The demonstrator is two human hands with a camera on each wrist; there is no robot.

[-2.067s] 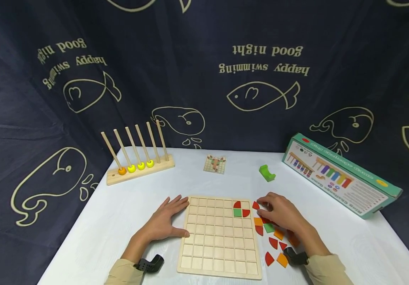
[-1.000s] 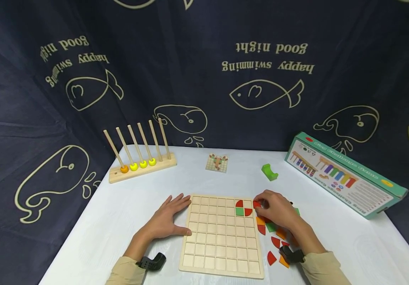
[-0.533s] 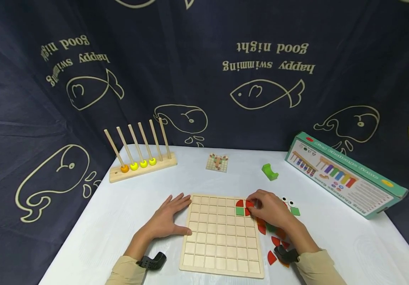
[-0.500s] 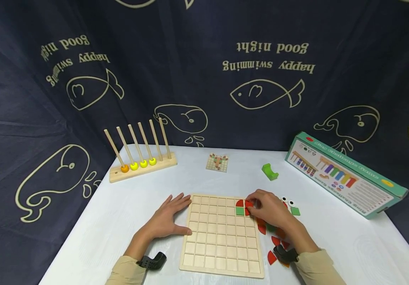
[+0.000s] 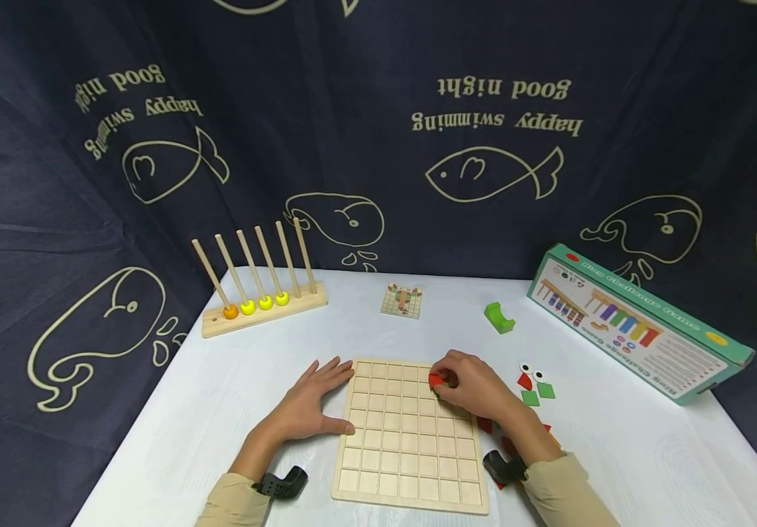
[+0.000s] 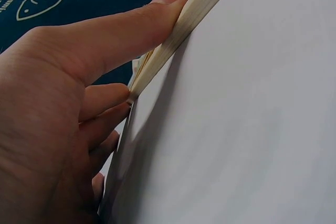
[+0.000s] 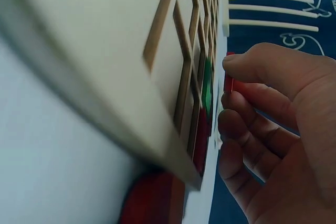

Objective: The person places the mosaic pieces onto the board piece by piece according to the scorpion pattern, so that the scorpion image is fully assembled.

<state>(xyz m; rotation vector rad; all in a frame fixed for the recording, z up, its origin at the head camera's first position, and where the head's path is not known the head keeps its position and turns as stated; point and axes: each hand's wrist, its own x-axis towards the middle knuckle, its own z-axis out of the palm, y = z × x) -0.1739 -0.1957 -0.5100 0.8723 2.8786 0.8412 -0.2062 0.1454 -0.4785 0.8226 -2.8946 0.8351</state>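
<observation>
A wooden grid board (image 5: pixel 411 461) lies flat on the white table. My left hand (image 5: pixel 306 410) is at its left side with fingers spread; in the left wrist view the thumb (image 6: pixel 136 30) and fingertips touch the board's edge. Over the far right cells, my right hand (image 5: pixel 480 388) pinches a small red piece (image 7: pixel 229 80) between thumb and fingers. In the right wrist view the piece is above the board's surface. A green square piece (image 7: pixel 207 90) and a dark red piece (image 7: pixel 200 140) sit in cells below; from the head camera the hand mostly hides them.
Right of the board lie loose green squares (image 5: pixel 530 398), a red piece (image 5: pixel 525 381) and round eye pieces (image 5: pixel 538 375); others are partly under the right forearm. Behind stand a peg rack (image 5: pixel 266 315), a pattern card (image 5: pixel 401 301), a green curved block (image 5: pixel 499 318) and a game box (image 5: pixel 635 329).
My right hand picks up a red piece beside the board, carries it left over the far right corner cell, then further left. The left hand stays at the board's edge.
</observation>
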